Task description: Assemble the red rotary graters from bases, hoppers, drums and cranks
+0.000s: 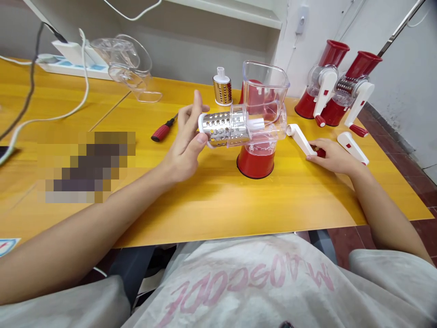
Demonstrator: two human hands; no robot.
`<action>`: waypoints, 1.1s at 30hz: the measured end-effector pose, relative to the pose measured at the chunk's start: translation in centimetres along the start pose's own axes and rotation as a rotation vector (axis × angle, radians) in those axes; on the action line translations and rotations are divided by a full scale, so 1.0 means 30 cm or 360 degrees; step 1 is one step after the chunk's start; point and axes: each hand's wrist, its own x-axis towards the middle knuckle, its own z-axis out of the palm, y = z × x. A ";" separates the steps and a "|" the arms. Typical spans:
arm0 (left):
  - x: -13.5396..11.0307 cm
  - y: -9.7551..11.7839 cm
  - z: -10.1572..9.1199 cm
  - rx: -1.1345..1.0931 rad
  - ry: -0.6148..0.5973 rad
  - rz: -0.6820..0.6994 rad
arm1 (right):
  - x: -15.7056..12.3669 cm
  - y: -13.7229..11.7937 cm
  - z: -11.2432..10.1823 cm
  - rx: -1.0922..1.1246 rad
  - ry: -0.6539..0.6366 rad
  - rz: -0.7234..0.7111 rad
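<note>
My left hand [186, 148] is at the white-rimmed end of a perforated metal grater drum [221, 127], its thumb and fingers around the rim and the index finger raised. The drum lies sideways, its far part inside the clear plastic housing [266, 93] of a rotary grater. This housing stands upright on a red round base [256, 161]. My right hand [331, 155] is closed around the red knob of a white crank handle [302, 139], which rests low over the table, apart from the housing.
A second crank handle [351, 146] lies beside my right hand. Two assembled red graters [336, 102] stand at the back right. Behind are a gold drum [223, 91], a red screwdriver [163, 131], clear plastic parts [128, 64] and a power strip [75, 66] with cables.
</note>
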 end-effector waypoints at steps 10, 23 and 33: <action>-0.005 0.089 0.046 -0.0405 0.0088 -0.0099 | -0.002 -0.016 -0.008 -0.0037 -0.0034 0.0031; -0.019 0.094 0.053 0.0031 -0.0107 0.0008 | -0.003 -0.013 -0.008 -0.0004 -0.0032 0.0072; 0.014 0.131 0.060 -0.0016 -0.0249 0.0038 | -0.004 -0.016 -0.013 -0.0037 -0.0023 0.0032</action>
